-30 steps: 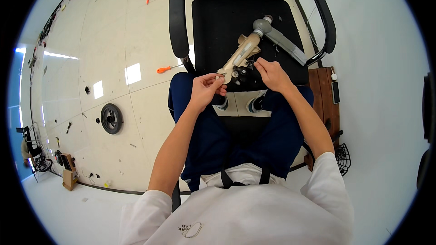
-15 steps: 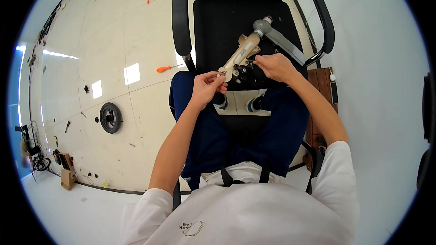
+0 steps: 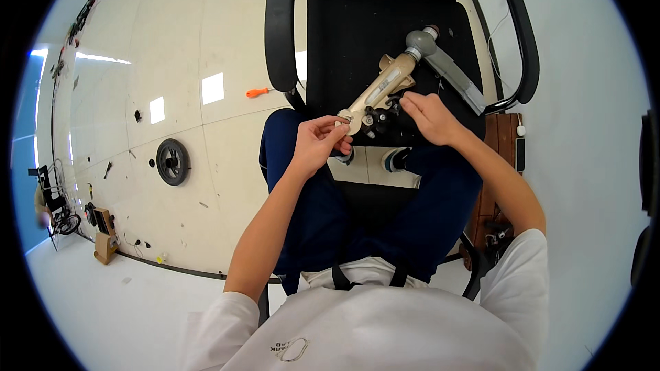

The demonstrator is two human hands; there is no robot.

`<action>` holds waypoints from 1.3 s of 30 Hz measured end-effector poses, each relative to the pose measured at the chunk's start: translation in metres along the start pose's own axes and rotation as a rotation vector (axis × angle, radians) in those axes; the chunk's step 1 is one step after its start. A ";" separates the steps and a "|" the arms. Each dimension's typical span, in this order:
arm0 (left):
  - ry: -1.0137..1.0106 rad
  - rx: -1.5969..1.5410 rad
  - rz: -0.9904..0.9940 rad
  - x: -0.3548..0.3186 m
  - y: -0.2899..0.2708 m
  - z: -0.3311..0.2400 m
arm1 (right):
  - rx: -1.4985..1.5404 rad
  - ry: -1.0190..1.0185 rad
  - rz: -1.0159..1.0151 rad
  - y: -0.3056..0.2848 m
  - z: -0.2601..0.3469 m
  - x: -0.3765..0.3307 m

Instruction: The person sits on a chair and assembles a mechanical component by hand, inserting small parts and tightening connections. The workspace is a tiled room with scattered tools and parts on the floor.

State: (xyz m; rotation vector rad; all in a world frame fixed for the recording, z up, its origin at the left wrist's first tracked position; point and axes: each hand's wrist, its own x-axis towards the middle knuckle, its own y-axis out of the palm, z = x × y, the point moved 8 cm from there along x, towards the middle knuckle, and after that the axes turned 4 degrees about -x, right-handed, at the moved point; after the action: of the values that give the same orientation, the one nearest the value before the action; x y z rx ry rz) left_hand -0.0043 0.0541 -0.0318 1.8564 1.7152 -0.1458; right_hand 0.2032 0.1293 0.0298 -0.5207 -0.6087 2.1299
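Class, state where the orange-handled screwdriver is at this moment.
In the head view, the orange-handled screwdriver lies on the pale tiled floor, just left of the black chair, above and right of the round black wheel.

Left forearm [image 3: 268, 230] slanting up and rightward, left hand [image 3: 320, 141] holding pinch grip, lower fingers [image 3: 345, 145] curling beneath. Right elbow [image 3: 533, 222] bending outward, right forearm [image 3: 496, 173] angling up and leftward, right hand [image 3: 433, 119] curling inward, slightly higher. Hands sitting apart.

Bright, even indoor light, white glare patches [image 3: 213, 88] on glossy floor [image 3: 237, 158], fisheye-bent edges, black corners.
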 end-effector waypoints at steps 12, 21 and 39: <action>-0.015 -0.036 0.007 0.003 0.001 0.000 | -0.327 -0.147 -0.043 0.002 -0.009 -0.003; -0.014 -0.023 0.002 0.002 0.001 0.000 | -0.404 -0.278 -0.067 0.000 -0.011 0.003; -0.020 -0.011 0.027 0.004 0.002 0.003 | -0.859 -0.712 0.082 -0.011 0.015 0.018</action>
State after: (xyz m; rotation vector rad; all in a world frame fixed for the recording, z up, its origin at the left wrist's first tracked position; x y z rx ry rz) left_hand -0.0010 0.0559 -0.0351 1.8628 1.6733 -0.1432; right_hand 0.1912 0.1459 0.0453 -0.1990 -1.9630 2.0269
